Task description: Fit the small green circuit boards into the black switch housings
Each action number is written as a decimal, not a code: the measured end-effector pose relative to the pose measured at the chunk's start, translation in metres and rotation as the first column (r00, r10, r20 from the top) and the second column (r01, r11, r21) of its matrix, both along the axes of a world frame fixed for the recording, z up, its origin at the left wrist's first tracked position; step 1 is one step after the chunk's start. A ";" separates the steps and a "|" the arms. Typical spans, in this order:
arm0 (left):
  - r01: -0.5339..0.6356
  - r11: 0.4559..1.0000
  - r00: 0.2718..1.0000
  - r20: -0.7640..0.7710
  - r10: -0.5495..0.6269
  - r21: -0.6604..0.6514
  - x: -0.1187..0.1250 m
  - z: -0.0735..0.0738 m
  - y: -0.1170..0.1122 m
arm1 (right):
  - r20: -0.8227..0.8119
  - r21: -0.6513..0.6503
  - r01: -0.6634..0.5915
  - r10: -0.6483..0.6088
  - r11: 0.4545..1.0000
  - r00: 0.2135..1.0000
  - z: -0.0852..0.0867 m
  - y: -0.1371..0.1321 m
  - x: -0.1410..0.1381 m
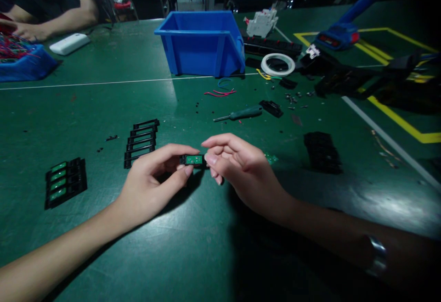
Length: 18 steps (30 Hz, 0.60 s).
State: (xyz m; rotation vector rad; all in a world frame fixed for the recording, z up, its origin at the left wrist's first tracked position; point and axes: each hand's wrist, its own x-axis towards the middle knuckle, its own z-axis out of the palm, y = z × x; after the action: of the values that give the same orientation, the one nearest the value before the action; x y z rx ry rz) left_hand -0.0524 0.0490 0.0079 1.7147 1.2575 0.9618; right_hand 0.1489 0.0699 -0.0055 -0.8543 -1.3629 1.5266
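Front-left of the blue bin (196, 54), a black rack (78, 176) bears 4 green boards (58, 186). In front of the bin, the left hand's (148, 180) grip pinches a small module (194, 160), long axis left-to-right, its right end toward the half-curled right hand (250, 169), whose hold I cannot tell.

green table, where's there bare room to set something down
Between the white box and the blue bin; also the lit near stretch between the left forearm and the shadow by the right forearm. Crowded right of the bin: white ring, loose screws, blue power tool.
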 end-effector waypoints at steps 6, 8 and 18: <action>-0.005 1.000 1.000 0.001 0.005 0.020 -0.001 0.001 -0.002 | 0.003 -0.007 0.003 -0.003 1.000 1.000 0.001 -0.001 0.001; 0.004 0.999 1.000 -0.013 -0.004 0.035 -0.001 0.000 -0.002 | 0.001 -0.008 0.003 -0.003 1.000 1.000 0.001 -0.001 0.001; 0.053 0.997 0.999 -0.010 -0.053 0.064 -0.002 -0.002 -0.001 | -0.024 -0.022 -0.029 0.029 0.999 0.999 0.002 -0.001 0.000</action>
State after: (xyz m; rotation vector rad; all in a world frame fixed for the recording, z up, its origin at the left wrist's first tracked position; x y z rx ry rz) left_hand -0.0542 0.0483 0.0056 1.7938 1.1917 0.9742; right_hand 0.1492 0.0692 -0.0034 -0.8315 -1.3490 1.5718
